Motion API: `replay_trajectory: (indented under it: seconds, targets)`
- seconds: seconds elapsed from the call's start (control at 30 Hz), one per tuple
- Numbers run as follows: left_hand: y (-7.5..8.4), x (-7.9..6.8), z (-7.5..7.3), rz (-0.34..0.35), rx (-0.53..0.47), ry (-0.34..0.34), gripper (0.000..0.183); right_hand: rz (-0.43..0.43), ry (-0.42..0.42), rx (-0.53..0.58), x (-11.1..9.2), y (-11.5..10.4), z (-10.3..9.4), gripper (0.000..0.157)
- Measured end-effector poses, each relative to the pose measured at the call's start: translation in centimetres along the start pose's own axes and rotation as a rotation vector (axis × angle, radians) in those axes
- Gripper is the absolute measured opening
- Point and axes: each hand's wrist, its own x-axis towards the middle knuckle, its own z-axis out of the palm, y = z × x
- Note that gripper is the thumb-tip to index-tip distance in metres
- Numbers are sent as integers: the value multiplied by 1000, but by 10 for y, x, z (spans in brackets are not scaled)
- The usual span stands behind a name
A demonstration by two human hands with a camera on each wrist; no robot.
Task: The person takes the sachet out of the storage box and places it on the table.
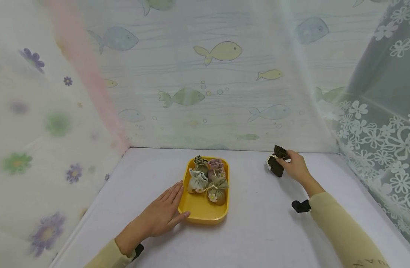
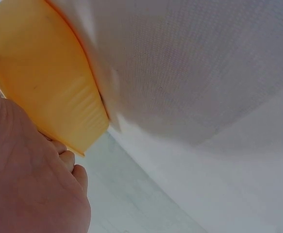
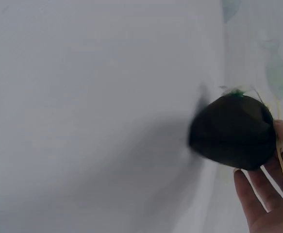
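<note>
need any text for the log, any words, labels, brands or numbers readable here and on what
Right sleeve: dark letters near the bottom edge, cut off and too blurred to read.
Yellow tray, pouches, dark pouch, fish-print curtain: no text.

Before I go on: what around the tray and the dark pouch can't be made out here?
- Dark pouch: far side hidden by the right hand, head view.
- Pouch in right wrist view: blurred.
- Yellow tray: contents cut off, left wrist view.
- Left hand: underside hidden.
</note>
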Motion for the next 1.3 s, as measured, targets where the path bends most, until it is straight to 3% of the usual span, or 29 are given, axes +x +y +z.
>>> replay_trajectory:
  seconds: [0.2, 0.53, 0.7, 1.0, 1.3]
  targets:
    - [0, 0, 1, 2, -1, -2, 90, -3, 9, -14, -6, 8, 5, 36]
    - [-1, 2, 2, 13, 8, 14, 92, 67, -79, -75, -17, 6, -8, 66]
    - [1, 2, 1, 7, 18, 14, 91, 77, -85, -128, -30, 1, -16, 71]
    - [-1, 0, 5, 8, 17, 30, 90, 18, -36, -96, -49, -18, -15, 60]
    - [-1, 1, 7, 6, 18, 40, 91, -111, -75, -12, -61, -50, 8, 56]
